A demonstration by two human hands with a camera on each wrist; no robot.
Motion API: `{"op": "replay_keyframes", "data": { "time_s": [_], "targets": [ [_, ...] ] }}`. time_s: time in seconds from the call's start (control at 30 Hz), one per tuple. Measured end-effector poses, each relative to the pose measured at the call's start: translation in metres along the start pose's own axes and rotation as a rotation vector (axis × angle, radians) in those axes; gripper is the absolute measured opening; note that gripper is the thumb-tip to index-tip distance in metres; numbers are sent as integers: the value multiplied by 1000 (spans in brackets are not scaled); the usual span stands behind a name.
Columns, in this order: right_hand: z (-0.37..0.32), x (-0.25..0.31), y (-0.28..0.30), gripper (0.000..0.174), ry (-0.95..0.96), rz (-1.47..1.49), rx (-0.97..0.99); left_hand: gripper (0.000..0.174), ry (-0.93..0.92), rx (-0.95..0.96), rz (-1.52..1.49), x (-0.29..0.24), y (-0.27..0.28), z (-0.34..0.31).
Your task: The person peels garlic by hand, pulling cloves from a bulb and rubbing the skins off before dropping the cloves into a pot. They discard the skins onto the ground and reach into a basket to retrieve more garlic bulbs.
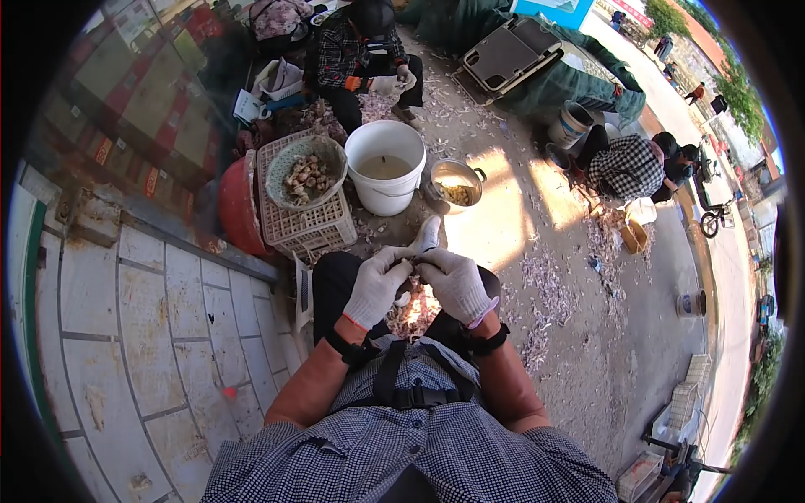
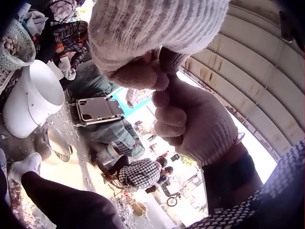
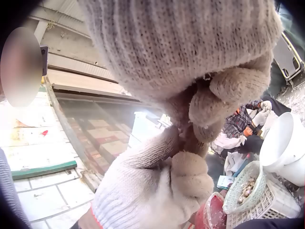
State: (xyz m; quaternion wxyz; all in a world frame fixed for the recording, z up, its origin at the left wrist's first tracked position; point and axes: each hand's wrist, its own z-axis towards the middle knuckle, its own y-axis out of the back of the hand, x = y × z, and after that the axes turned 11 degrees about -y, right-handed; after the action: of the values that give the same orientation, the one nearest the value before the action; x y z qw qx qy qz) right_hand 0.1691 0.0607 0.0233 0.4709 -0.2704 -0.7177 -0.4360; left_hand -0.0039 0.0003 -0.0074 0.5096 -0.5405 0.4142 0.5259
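Observation:
Both hands wear knitted gloves, pale with soiled fingertips, and meet above the lap in the head view. My left hand (image 1: pixel 373 292) and my right hand (image 1: pixel 458 285) have fingers curled inward, pinching a small piece of garlic that their fingertips mostly hide. In the left wrist view, the right hand (image 2: pixel 200 121) faces the left, thumb and fingers bent. The right wrist view has the left hand (image 3: pixel 152 191) below, its fingertips against the other's. Beyond them, a green mesh basket (image 1: pixel 281 178) holds garlic bulbs (image 1: pixel 308 179), and a metal pot (image 1: pixel 438 199) holds yellowish pieces.
A white bucket (image 1: pixel 394 197) with cloudy liquid stands ahead, beside a plastic crate (image 1: pixel 319 233) under the basket and a red tub (image 1: pixel 239 205). Garlic skins (image 1: pixel 545 289) litter the ground. Another gloved person (image 1: pixel 348 63) sits opposite; more people sit at right. A tiled surface (image 1: pixel 180 335) runs along the left.

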Motion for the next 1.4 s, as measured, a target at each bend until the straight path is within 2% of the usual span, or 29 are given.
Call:
{"op": "replay_keyframes", "data": {
  "time_s": [0.07, 0.1, 0.13, 0.17, 0.2, 0.23, 0.3, 0.4, 0.53, 0.57, 0.9, 0.97, 1.1, 1.4],
  "targets": [
    [1, -1, -1, 24, -48, 28, -38, 22, 171, -128, -307, -1, 4, 1],
    [1, -1, -2, 24, -96, 56, -76, 22, 171, -128, -306, -1, 6, 2],
    [2, -2, 0, 24, -95, 56, -75, 20, 183, -146, -439, -1, 8, 3],
    [2, -3, 3, 24, -184, 139, -65, 18, 196, -164, -570, -2, 10, 3],
    [3, -4, 7, 25, -273, 221, -56, 18, 195, -165, -570, -4, 11, 3],
    [4, -5, 12, 25, -273, 221, -55, 18, 199, -173, -625, -8, 11, 2],
    [5, -7, 19, 26, -97, -70, 52, 19, 203, -182, -681, -9, 12, 3],
    [3, -4, 19, 28, -2, -159, 19, 19, 235, -149, -765, -5, 16, 3],
    [-2, 10, 16, 29, -83, -18, -17, 19, 218, -142, -838, 7, 20, 2],
    [-3, 16, 17, 29, -86, -2, 32, 19, 229, -157, -865, 11, 21, 2],
    [0, 15, 1, 27, -180, 156, 215, 17, 239, -269, -769, 8, 14, 4],
    [0, 17, 2, 27, -171, 152, 221, 16, 226, -225, -617, 8, 13, 5],
    [1, 17, 4, 27, -150, 113, 231, 16, 218, -243, -545, 5, 9, 4],
    [2, 8, 2, 27, -158, 38, 198, 15, 116, -102, -239, -3, 12, 3]
  ]
}}
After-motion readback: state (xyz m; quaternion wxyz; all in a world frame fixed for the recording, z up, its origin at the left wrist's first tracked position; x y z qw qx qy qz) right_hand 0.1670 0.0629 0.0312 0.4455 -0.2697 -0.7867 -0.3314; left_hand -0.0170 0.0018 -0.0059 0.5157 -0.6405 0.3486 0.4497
